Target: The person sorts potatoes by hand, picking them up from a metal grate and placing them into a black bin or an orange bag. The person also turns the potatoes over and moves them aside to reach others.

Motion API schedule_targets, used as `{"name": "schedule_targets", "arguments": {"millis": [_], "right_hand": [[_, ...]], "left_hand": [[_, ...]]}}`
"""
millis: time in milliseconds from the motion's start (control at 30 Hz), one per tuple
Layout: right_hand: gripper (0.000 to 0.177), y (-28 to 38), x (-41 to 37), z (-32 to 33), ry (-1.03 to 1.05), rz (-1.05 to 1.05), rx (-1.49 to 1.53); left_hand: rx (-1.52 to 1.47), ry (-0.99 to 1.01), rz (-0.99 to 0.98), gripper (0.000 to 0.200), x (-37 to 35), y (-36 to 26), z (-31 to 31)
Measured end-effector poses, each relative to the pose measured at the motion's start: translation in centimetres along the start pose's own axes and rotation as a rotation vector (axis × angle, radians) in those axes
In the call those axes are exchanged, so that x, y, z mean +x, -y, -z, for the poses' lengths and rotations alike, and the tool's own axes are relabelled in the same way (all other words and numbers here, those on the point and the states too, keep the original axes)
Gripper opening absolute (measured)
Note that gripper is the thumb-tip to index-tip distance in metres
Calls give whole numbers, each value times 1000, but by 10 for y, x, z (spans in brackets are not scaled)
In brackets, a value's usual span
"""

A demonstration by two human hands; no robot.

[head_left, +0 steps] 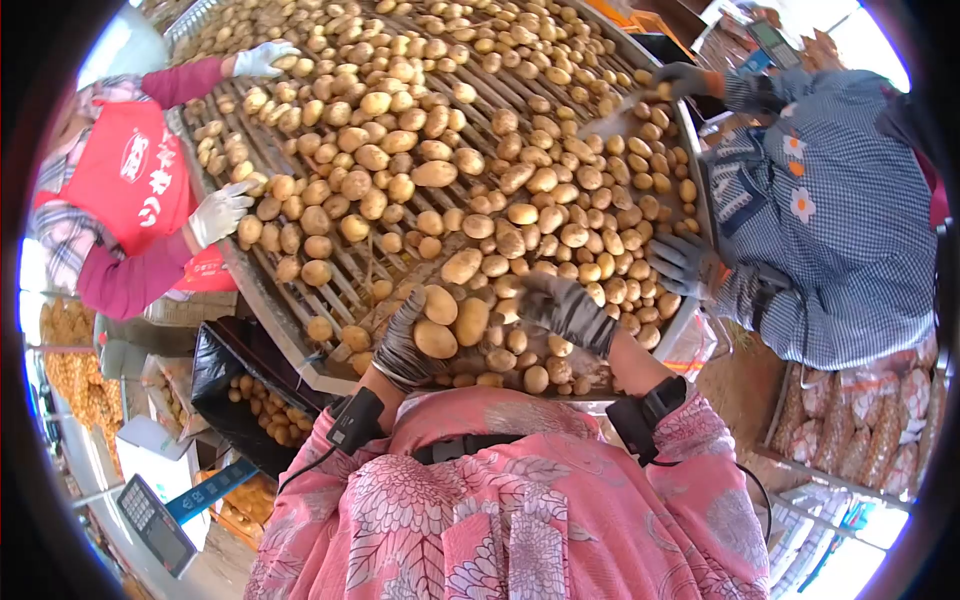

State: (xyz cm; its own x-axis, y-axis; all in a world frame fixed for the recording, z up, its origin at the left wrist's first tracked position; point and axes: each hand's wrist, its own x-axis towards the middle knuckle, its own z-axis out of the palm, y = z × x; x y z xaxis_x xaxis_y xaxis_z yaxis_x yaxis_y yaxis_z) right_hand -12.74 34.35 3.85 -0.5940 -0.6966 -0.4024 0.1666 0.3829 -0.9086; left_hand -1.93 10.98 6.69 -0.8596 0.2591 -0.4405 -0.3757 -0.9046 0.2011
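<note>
My left hand (402, 345), in a dark, grimy striped glove, is cupped against a few large potatoes (436, 339) at the near edge of the sorting table. Its fingers curl along their left side. My right hand (572, 312), gloved alike, reaches over the smaller potatoes (534, 379) to the right. Motion blurs its fingertips, and I cannot make out whether they grip a potato. Loose potatoes (434, 174) cover much of the slatted table (330, 296), and slats show between them at the left.
On the left, a co-worker's white-gloved hands (221, 212) touch potatoes. At right, another co-worker's dark-gloved hands (684, 264) rest at the table's rim. A black-lined crate (225, 385) with potatoes stands at lower left, near a scale (157, 524). Bagged potatoes (850, 425) lie at right.
</note>
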Motion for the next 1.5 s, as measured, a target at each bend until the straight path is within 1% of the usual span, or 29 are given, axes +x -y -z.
{"name": "schedule_targets", "arguments": {"millis": [33,100,167,200,300,333,367,400,433,467,500,533,567,600,633,667,700,733,767,833,900,933,1000,1033,1067,1133,1233,1400,1500], "right_hand": [[43,-15,1,2,-45,78,-395],[37,-103,13,-7,43,261,-510],[36,9,-17,-24,275,124,-1045],[40,16,-17,-30,298,34,-1042],[45,6,-15,-28,243,52,-1095],[47,3,-10,-26,275,36,-1044],[49,2,-8,-26,266,-37,-1050],[48,8,-7,-28,265,-55,-1074],[47,12,-6,-31,262,-76,-1096],[47,11,-5,-32,268,-74,-1096],[47,9,-4,-32,263,-58,-1106],[47,7,-5,-33,255,-45,-1116],[47,7,-4,-32,250,-53,-1118],[47,10,-2,-29,273,-59,-1049],[47,11,-6,-22,280,-76,-984],[45,1,-11,-16,184,34,-905],[46,5,-19,-14,85,102,-769],[49,-2,-27,-11,-18,174,-731],[51,12,-39,-10,-56,71,-649],[51,19,-61,-7,-185,-11,-368],[48,-9,-79,-1,-197,30,-47],[48,-11,-92,0,-247,73,41],[48,-8,-119,-5,-361,144,363],[46,-21,-136,-6,-484,98,298],[45,-26,-150,-12,-554,115,411],[41,-34,-183,-26,-673,77,706],[40,-81,-217,-58,-871,208,948],[32,-141,-274,-109,-1387,8,1106],[27,-224,-341,-152,-1728,-119,966]], "left_hand": [[-59,40,-13,51,-7,-3,-7],[-69,-3,-64,49,-6,-4,28],[-97,-20,-126,48,-17,-8,42],[-31,-31,-189,58,-25,-12,48],[9,-192,-394,58,-69,-25,40],[83,-124,-380,60,-99,-34,19],[157,-225,-437,53,-118,-41,50],[98,59,-537,43,-137,-47,99],[-67,-235,-607,40,-163,-47,65],[-132,-234,-635,42,-187,-51,101],[-66,-432,-628,41,-205,-58,85],[-18,-447,-611,38,-224,-67,110],[170,-554,-622,34,-254,-70,155],[267,-842,-633,31,-271,-79,192],[1184,-1054,-798,30,-293,-75,241],[1158,-1480,-329,34,-300,-94,254],[1853,-1561,-386,37,-307,-101,277],[1572,-1340,-727,35,-308,-110,321],[1042,-1219,-584,34,-283,-116,270],[857,-964,-490,34,-229,-108,164],[1075,-684,-511,29,-177,-97,126],[1671,-590,-677,26,-153,-87,98],[1915,-460,-674,28,-114,-78,78],[2131,-365,-677,30,-99,-76,75],[2154,-312,-670,30,-88,-75,78],[2319,-294,-437,37,-71,-72,85],[2574,-215,-362,42,-66,-75,98],[2463,-102,-278,45,-61,-102,121],[2251,-234,-108,46,-76,-93,100]]}}
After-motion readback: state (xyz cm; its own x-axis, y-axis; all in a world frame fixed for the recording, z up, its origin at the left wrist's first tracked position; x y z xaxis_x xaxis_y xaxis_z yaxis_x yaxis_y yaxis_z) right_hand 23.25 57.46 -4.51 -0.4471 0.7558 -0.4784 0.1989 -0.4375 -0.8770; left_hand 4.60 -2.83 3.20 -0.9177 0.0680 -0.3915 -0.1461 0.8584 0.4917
